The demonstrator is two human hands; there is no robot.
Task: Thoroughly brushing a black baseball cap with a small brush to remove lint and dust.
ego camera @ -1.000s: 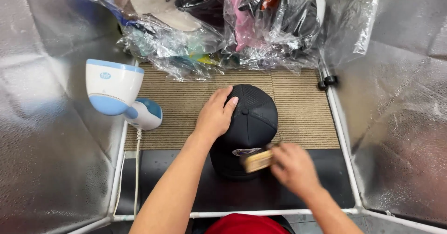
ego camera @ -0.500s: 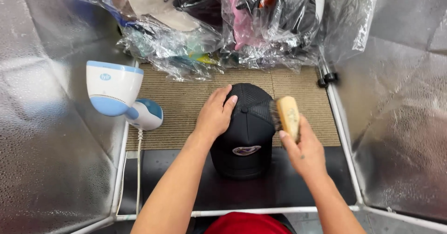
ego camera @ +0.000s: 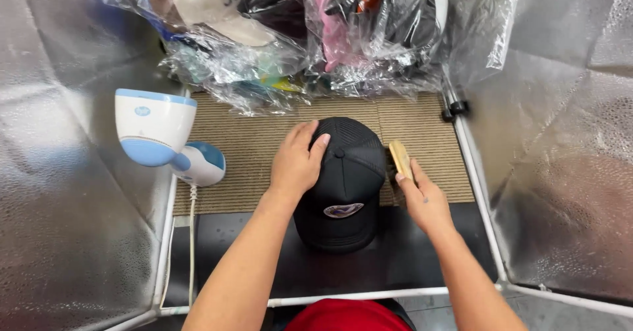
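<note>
Black cap [ego camera: 346,186] steadied for brushing.
Left hand [ego camera: 297,163] presses flat on its crown; right hand [ego camera: 422,199] grips a wooden brush [ego camera: 399,159] against its right side.

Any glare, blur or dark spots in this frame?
Head view: sharp overall; glare on the silvery side panels and plastic-wrapped caps; the black cap loses detail; both the left hand and right hand are evenly lit.
</note>
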